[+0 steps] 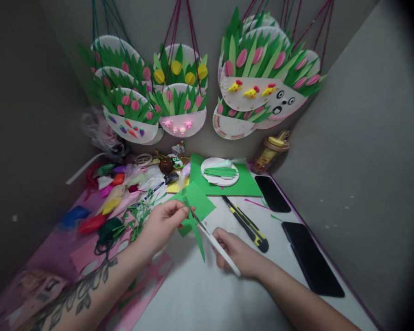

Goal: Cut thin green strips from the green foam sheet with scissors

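Between its thumb and fingers my left hand (167, 221) pinches a narrow green paper strip (197, 236), whose pointed lower end hangs over the table. White-handled scissors (224, 253) are in my right hand (232, 252), fingers wrapped round the handle. The blades reach up to the strip beside my left fingertips; how far apart they are is hard to tell. Beneath my left hand lies a green paper square (202, 202). Behind it, a white paper plate (212, 180) with cut green strips (221, 172) rests on a larger green sheet (250, 186).
A yellow-black cutter (246, 223) and two dark phones (273, 194) (312, 257) lie on the right. Green scraps (140, 216), coloured packets (92, 224) and pink paper (148, 287) cover the left. Paper-plate baskets (182, 117) hang on the wall; a yellow-lidded cup (269, 154) stands back right.
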